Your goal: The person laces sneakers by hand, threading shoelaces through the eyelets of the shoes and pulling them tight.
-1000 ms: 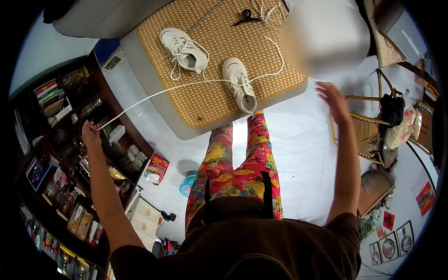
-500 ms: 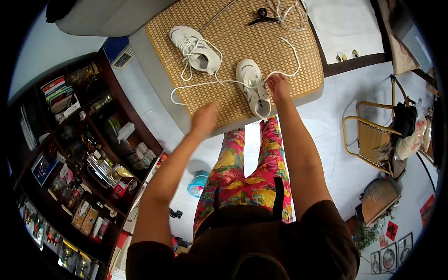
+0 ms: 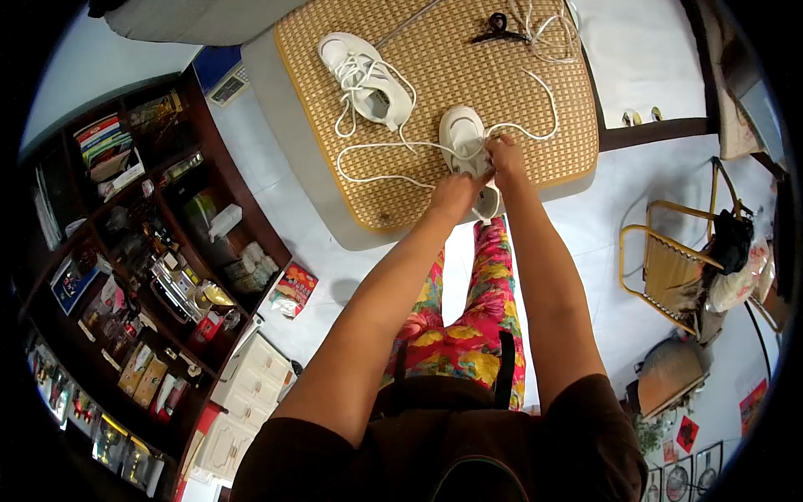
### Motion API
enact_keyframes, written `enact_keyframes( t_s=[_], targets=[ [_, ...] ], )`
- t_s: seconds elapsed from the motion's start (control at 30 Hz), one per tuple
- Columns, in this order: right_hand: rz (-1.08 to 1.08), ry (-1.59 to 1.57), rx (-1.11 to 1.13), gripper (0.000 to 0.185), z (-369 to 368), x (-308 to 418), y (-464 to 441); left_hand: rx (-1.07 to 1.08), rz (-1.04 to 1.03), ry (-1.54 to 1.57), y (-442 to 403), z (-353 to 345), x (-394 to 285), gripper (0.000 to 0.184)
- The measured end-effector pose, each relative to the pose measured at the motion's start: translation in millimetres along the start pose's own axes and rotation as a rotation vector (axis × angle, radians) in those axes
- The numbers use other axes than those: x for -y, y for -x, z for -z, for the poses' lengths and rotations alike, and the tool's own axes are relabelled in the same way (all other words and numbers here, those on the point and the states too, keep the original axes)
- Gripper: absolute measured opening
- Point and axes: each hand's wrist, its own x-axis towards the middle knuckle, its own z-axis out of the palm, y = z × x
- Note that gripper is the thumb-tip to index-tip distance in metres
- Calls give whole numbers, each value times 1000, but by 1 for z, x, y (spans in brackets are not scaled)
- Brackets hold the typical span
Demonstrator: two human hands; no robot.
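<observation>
My right hand point(image 3: 507, 157) pinches the thin white cord-like lace point(image 3: 544, 134); my left hand point(image 3: 456, 194) is curled at the low white lace-up shoe point(image 3: 462, 132), its grip hidden. The shoe lies on the tan woven mat point(image 3: 418, 84), toe away from me, pale and smooth, lace trailing across.

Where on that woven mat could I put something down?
The widest bare patch of woven mat lies between the laced shoe, black clip and nearer shoe. A strip lies below the long lace. The left hand and right hand crowd the nearer shoe.
</observation>
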Motion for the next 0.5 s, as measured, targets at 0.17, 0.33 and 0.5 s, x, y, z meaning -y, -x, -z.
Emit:
enact_keyframes(
  t_s=[0.17,0.33,0.5],
  targets=[
    [49,-207,80,68,18,4,-12,38,18,42,-1,6,-2,61],
    [62,466,-85,71,13,10,0,-16,76,74,-1,-3,-3,63],
    [138,370,-120,72,3,-38,-49,-41,122,76,3,-14,-7,59]
  ],
)
